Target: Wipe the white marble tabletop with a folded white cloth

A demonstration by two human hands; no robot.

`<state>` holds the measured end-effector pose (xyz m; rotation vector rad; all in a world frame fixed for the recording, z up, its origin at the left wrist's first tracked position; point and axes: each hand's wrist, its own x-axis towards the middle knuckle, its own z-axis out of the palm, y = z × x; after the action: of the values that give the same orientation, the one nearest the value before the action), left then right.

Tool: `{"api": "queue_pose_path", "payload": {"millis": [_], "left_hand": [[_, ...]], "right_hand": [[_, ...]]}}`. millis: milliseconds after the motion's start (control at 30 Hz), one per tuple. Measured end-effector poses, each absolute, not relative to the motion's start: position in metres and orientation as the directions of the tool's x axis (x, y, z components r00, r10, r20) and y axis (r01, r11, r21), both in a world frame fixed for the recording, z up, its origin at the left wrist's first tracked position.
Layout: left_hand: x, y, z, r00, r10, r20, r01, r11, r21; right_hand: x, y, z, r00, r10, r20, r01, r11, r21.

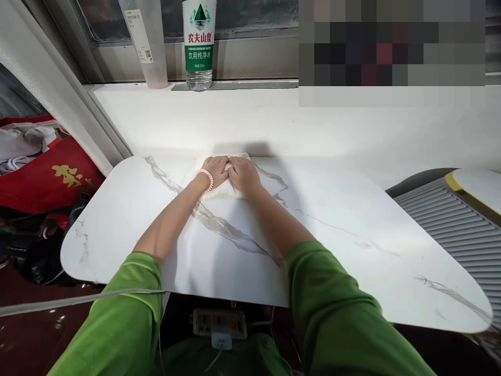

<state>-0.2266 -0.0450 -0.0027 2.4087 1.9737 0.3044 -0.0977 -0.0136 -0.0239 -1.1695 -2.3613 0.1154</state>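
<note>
A pale, off-white cloth lies on the white marble-patterned table, at its far edge against the wall. My left hand, with a pink coiled band round the wrist, grips the cloth from above with its fingers bent. Right beside it, my right hand presses on the same cloth, fingers curled and thumb side toward the left hand. Both arms reach forward in green sleeves. Much of the cloth is hidden under the hands.
On the sill stand a water bottle and a tall translucent cup. A red bag hangs at left. A grey cable crosses the left sleeve. Below the front edge is a power strip; a ribbed grey surface lies right.
</note>
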Motion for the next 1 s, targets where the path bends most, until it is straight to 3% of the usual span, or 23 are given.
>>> {"api": "queue_pose_path", "payload": {"millis": [167,367,733,867,1000], "left_hand": [[-0.229,-0.05,-0.007,0.197,0.965,0.174,0.967,-0.221,0.129],[-0.219,-0.096,-0.003,0.217,0.967,0.134,0.968,-0.231,0.101],[-0.167,-0.26,-0.001,0.286,0.949,0.132,0.951,-0.298,0.08],[-0.164,-0.25,-0.005,0.285,0.948,0.144,0.95,-0.299,0.087],[-0.174,-0.181,-0.008,0.271,0.948,0.164,0.954,-0.288,0.088]], "right_hand": [[-0.095,-0.019,-0.027,-0.48,0.747,0.46,0.693,0.644,-0.324],[-0.079,-0.067,-0.022,-0.496,0.759,0.422,0.698,0.638,-0.325],[-0.02,-0.219,-0.021,-0.648,0.647,0.403,0.643,0.747,-0.166],[-0.017,-0.206,-0.02,-0.66,0.64,0.395,0.624,0.759,-0.187],[-0.03,-0.139,-0.023,-0.632,0.672,0.386,0.646,0.732,-0.216]]}}
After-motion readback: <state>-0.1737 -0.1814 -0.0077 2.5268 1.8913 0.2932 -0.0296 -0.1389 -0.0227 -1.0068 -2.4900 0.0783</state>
